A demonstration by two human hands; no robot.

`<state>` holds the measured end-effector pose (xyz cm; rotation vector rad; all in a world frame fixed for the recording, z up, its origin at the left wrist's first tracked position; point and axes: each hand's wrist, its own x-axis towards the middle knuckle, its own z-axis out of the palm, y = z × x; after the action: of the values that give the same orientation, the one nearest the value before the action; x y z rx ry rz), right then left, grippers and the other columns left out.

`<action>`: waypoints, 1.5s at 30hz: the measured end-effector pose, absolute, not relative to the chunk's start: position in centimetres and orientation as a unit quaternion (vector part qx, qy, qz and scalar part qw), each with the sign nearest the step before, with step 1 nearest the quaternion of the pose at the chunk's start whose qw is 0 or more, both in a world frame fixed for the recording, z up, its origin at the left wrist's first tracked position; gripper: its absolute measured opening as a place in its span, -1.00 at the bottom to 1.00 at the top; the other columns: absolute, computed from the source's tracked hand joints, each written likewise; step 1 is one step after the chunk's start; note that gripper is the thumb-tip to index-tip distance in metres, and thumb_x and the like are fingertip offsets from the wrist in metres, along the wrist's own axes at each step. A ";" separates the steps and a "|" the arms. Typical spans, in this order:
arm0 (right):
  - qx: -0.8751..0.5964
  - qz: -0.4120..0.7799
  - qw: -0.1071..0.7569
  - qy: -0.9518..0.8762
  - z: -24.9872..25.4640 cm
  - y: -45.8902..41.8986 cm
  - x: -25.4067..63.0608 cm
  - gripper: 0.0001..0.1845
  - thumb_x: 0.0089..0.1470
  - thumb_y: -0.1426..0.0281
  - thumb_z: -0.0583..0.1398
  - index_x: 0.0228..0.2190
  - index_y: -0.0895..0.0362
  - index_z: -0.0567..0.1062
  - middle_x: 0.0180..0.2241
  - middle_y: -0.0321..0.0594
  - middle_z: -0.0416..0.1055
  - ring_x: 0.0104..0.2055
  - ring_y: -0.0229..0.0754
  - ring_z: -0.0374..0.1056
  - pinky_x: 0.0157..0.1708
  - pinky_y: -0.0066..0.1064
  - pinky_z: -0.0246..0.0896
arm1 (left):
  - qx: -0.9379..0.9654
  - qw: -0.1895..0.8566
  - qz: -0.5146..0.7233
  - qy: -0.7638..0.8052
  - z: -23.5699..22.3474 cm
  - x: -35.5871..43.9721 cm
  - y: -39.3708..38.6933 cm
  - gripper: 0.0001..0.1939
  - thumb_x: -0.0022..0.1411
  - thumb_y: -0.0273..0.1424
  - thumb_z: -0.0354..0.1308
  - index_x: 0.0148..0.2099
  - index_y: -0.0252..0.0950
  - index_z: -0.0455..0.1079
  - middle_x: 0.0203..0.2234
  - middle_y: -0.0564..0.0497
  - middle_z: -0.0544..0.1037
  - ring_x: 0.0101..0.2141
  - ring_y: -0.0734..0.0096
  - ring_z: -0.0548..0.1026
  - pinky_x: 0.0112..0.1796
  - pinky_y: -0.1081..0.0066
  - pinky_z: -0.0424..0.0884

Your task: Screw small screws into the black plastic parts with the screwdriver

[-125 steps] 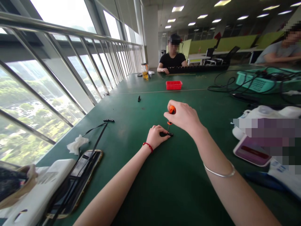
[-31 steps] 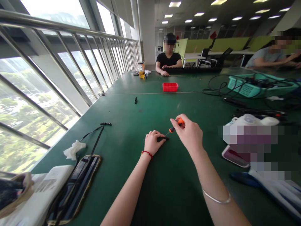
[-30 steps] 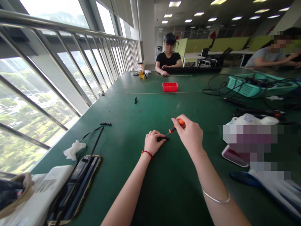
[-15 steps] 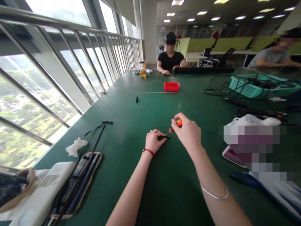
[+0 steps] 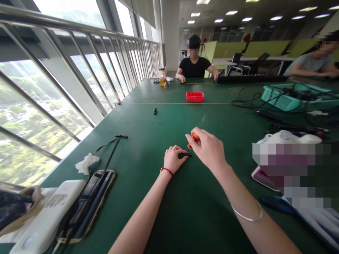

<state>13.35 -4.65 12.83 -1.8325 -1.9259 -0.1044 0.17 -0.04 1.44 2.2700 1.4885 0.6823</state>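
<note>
My left hand [image 5: 174, 158] is closed on a small dark elongated part [image 5: 184, 155], holding it low at the green tabletop [image 5: 148, 197]. Its exact kind is too small to tell. Just above and to the right, my right hand [image 5: 210, 148] grips an orange-and-black screwdriver [image 5: 195, 137] by the handle. The thin shaft slants down and its tip meets the dark part near my left fingertips. My right fingers hide much of the handle.
A red basket [image 5: 195, 97] stands ahead. Small black parts [image 5: 155, 111] lie left of it. At left are a phone [image 5: 106, 183], straps and a white power strip [image 5: 57, 204]. Cables trail from a teal basket [image 5: 275, 97] at right. A person in black [image 5: 194, 67] sits opposite.
My right hand has shifted slightly left and the screwdriver stands steeper over the dark part. My left hand stays put. The person opposite has moved a hand and a long dark object rightward.
</note>
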 end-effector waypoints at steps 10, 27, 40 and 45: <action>-0.669 -0.042 0.267 -0.692 12.2 -5.1 13.8 -0.73 0.12 0.25 -0.01 -0.20 0.12 0.32 -0.31 -0.21 0.43 -0.46 -0.24 0.31 -0.59 -0.48 -0.12 | 0.802 0.175 0.240 0.518 1.3 0.1 0.2 -0.83 0.10 -0.28 0.18 -0.23 -0.14 0.51 -0.29 0.06 0.49 -0.23 0.31 0.36 -0.19 0.29 0.23; -0.685 -0.041 0.256 -0.681 11.6 -5.0 14.0 -0.65 0.15 0.11 -0.06 -0.32 0.07 0.37 -0.65 -0.31 0.33 -0.58 -0.20 0.28 -0.63 -0.49 -0.15 | 0.805 0.169 0.235 0.517 1.2 0.1 0.1 -0.83 0.11 -0.27 0.18 -0.23 -0.14 0.51 -0.29 0.05 0.48 -0.23 0.32 0.36 -0.20 0.30 0.23; -0.686 -0.035 0.276 -0.672 11.5 -4.8 14.0 -0.75 0.08 0.20 0.02 -0.28 0.08 0.33 -0.63 -0.32 0.33 -0.58 -0.19 0.27 -0.61 -0.48 -0.15 | 0.803 0.172 0.236 0.519 1.3 0.1 0.1 -0.83 0.11 -0.28 0.18 -0.23 -0.13 0.51 -0.29 0.05 0.48 -0.22 0.31 0.36 -0.19 0.30 0.24; -0.675 -0.027 0.303 -0.672 11.4 -4.8 14.3 -0.65 -0.01 0.16 0.10 -0.21 0.11 0.31 -0.53 -0.29 0.38 -0.54 -0.20 0.28 -0.61 -0.50 -0.11 | 0.804 0.170 0.233 0.520 1.4 0.2 0.1 -0.82 0.11 -0.28 0.17 -0.22 -0.13 0.51 -0.30 0.05 0.47 -0.23 0.31 0.36 -0.19 0.29 0.24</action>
<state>14.29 -4.78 11.43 -1.7901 -1.7810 -0.0726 0.17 0.09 1.40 2.2835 1.4777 0.6615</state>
